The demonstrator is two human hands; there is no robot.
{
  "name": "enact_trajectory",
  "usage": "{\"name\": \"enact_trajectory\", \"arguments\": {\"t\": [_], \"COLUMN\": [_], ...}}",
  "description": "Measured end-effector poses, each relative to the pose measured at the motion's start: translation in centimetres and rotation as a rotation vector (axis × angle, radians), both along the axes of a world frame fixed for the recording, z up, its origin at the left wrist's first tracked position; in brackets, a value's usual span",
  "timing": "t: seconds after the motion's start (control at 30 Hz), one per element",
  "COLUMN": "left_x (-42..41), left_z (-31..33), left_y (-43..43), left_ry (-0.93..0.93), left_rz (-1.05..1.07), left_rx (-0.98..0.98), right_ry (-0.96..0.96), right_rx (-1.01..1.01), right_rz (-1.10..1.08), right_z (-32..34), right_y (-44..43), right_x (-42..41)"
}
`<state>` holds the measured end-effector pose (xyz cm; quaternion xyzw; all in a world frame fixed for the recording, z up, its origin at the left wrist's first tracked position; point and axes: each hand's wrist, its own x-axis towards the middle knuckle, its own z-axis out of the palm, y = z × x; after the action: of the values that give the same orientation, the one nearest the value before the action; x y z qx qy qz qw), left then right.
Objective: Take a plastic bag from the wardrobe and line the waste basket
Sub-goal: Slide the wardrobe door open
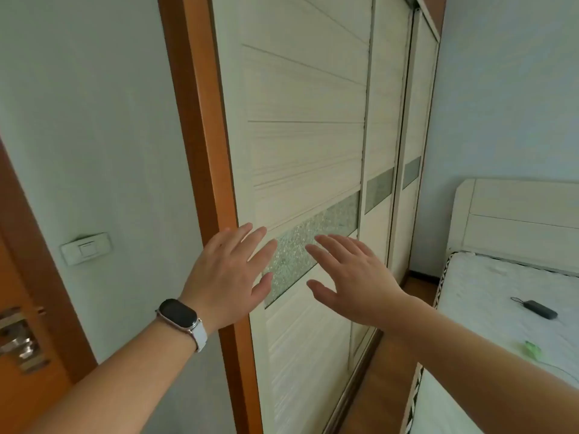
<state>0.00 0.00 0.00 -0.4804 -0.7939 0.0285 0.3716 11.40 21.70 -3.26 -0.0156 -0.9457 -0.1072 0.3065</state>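
The wardrobe (307, 136) fills the middle of the view, its sliding door closed and hiding whatever is inside. The left hand (230, 277) at 7 o'clock and the right hand (354, 277) at 5 o'clock are raised flat before its frosted glass strip (313, 242), fingers straight, spread wide and holding nothing; I cannot tell if they touch it. A bed (501, 292) lies at 4 o'clock.

The person's left wrist carries a smartwatch (178, 314) with an oblong, rounded black screen in a pale metallic case, fastened by a white strap (200, 336). The left hand (227, 277) and right hand (355, 277) are bare, and both forearms show bare to the frame's edge.
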Motion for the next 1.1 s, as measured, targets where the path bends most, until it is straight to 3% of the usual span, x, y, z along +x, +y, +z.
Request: {"name": "enact_trajectory", "arguments": {"t": [0.2, 0.47, 0.67, 1.1], "left_x": [-4.0, -8.9, -10.3, -9.7], "left_z": [1.3, 1.8, 1.7, 1.8], "left_y": [4.2, 8.0, 8.8, 8.5], "left_ry": [0.063, 0.203, 0.26, 0.278], "left_rz": [0.026, 0.154, 0.316, 0.459], "left_rx": [0.033, 0.106, 0.041, -0.075], "right_ry": [0.056, 0.338, 0.47, 0.69], "right_rx": [-0.092, -0.14, -0.168, -0.209], "right_rz": [0.087, 0.362, 0.539, 0.545], "right_z": [0.2, 0.7, -0.5, -2.5], "right_y": [3.4, 7.0, 7.9, 6.2], "right_x": [-7.8, -17.7, -24.0, -29.3]}}
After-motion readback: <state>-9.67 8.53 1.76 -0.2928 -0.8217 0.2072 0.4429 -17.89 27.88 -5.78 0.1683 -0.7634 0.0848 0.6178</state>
